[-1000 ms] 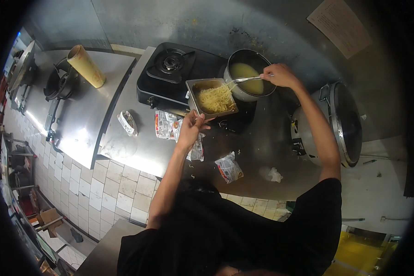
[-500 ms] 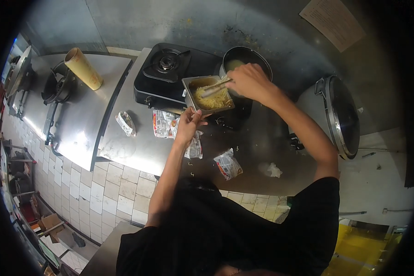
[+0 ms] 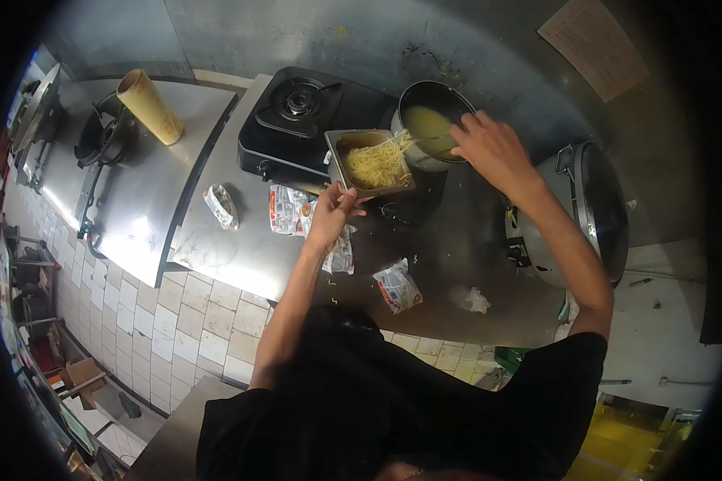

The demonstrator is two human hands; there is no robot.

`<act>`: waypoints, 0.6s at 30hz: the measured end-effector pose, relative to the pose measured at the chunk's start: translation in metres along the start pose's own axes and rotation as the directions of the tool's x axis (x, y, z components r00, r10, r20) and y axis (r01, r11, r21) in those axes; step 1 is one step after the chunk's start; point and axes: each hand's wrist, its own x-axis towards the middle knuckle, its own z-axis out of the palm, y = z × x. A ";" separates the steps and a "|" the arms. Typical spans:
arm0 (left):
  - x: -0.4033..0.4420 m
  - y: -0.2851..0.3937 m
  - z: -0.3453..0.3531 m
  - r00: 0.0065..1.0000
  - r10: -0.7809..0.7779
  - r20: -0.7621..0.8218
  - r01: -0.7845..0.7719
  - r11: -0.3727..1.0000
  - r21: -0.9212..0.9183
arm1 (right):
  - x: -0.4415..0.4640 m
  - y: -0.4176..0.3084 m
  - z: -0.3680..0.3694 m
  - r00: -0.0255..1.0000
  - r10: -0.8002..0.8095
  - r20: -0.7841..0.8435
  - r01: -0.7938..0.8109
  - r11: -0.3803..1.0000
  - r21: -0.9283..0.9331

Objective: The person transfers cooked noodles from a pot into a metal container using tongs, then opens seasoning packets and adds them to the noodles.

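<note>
My left hand (image 3: pixel 331 215) grips the near edge of a square metal pan (image 3: pixel 334 152), holding it tilted beside the pot. Yellow noodles (image 3: pixel 377 164) lie heaped in the pan, and some strands trail over its right rim toward the pot. My right hand (image 3: pixel 493 152) is above the right side of the dark-rimmed pot (image 3: pixel 435 165), closed around a slim utensil (image 3: pixel 435 139) whose kind I cannot make out. It reaches left across the pot to the noodles. Cloudy yellowish liquid (image 3: pixel 427 122) stands in the pot.
A black gas stove (image 3: pixel 281 144) sits under the pan and pot. Torn noodle packets (image 3: pixel 397 286) and a crumpled wrapper (image 3: pixel 220 207) lie on the steel counter (image 3: pixel 241 252). At right is a large lidded pot (image 3: pixel 549 232); at left stands a yellowish roll (image 3: pixel 150 108).
My right hand has moved right with the utensil, from over the pan to over the pot. Noodle strands now stretch past the pan's rim. My left hand still holds the pan.
</note>
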 end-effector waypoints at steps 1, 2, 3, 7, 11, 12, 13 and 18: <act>0.000 -0.001 -0.001 1.000 -0.005 0.000 0.005 1.000 0.003 | 0.006 -0.004 0.001 1.000 0.002 0.002 -0.002 1.000 0.005; 0.001 -0.003 -0.001 1.000 0.005 0.002 -0.005 1.000 0.008 | 0.016 -0.007 0.001 0.998 -0.032 0.054 0.036 0.996 -0.077; 0.002 -0.004 -0.001 1.000 0.017 0.005 -0.017 1.000 0.012 | 0.027 -0.010 0.002 0.992 -0.063 0.107 0.079 0.984 -0.158; 0.000 -0.003 0.002 1.000 0.031 0.004 -0.031 1.000 0.006 | 0.065 -0.019 0.011 0.987 -0.140 0.076 0.154 0.962 -0.227; 0.000 -0.004 0.003 1.000 0.028 -0.007 -0.028 1.000 0.004 | 0.087 -0.030 0.034 0.964 -0.203 0.169 0.251 0.901 -0.353; 0.001 -0.007 0.002 1.000 0.029 0.000 -0.029 1.000 -0.007 | 0.089 -0.032 0.037 0.954 -0.209 0.217 0.280 0.879 -0.387; 0.003 -0.009 0.001 0.999 0.033 0.008 -0.033 0.999 -0.018 | 0.092 -0.032 0.039 0.955 -0.207 0.214 0.278 0.878 -0.390; 0.001 -0.005 0.001 0.999 0.041 0.005 -0.041 0.998 -0.042 | 0.104 -0.025 0.027 0.926 -0.283 0.249 0.356 0.873 -0.332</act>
